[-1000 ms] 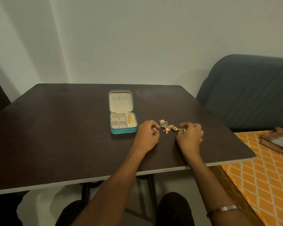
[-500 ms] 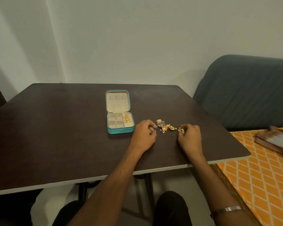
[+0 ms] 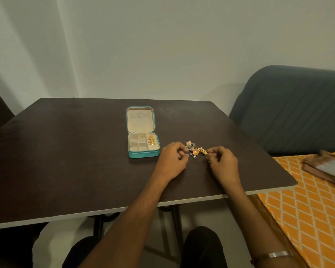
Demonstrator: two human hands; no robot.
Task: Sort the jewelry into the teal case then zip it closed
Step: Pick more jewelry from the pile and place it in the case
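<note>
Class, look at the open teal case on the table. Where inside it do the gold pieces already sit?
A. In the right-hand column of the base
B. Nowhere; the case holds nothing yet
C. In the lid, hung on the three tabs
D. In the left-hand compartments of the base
A: the gold pieces lie in a row down the right side of the teal case base; its other compartments and the lid look bare.

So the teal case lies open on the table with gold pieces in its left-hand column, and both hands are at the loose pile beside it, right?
Not quite: the head view shows the gold pieces in the right-hand column of the teal case. The rest holds: left hand and right hand are at the loose pile.
</note>
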